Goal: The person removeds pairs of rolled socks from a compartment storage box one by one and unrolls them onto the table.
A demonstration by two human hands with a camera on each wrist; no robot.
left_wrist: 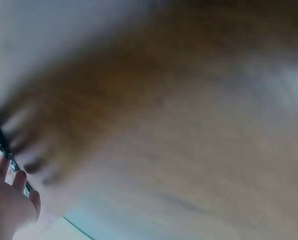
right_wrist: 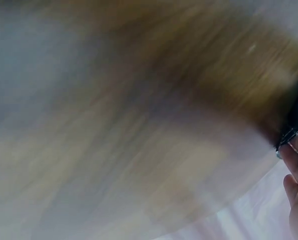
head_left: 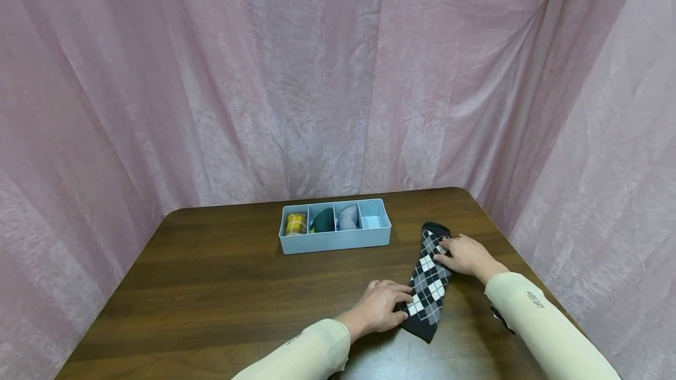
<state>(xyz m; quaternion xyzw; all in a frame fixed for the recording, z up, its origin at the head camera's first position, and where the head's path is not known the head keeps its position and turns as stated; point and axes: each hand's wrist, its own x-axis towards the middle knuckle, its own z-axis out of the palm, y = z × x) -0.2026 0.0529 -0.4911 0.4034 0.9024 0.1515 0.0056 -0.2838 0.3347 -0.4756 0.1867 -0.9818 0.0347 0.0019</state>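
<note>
A black, grey and white argyle sock (head_left: 429, 277) lies stretched out on the table, its dark cuff away from me. My left hand (head_left: 377, 308) rests with loosely bent fingers at the sock's near left edge, fingertips on the fabric. On the far right side, my right hand (head_left: 466, 255) touches the sock below the cuff with extended fingers. The left wrist view shows the left fingers (left_wrist: 19, 180) along the dark patterned fabric (left_wrist: 11, 162). In the right wrist view, the right fingers (right_wrist: 293, 162) meet the black sock edge (right_wrist: 296, 120).
A light blue divided box (head_left: 335, 242) stands at the table's back middle. Its three left compartments hold a yellow checked roll (head_left: 296, 223), a dark green bundle (head_left: 323, 220) and a grey striped bundle (head_left: 348, 218). Pink curtains (head_left: 317, 75) hang behind the brown wooden table (head_left: 211, 286).
</note>
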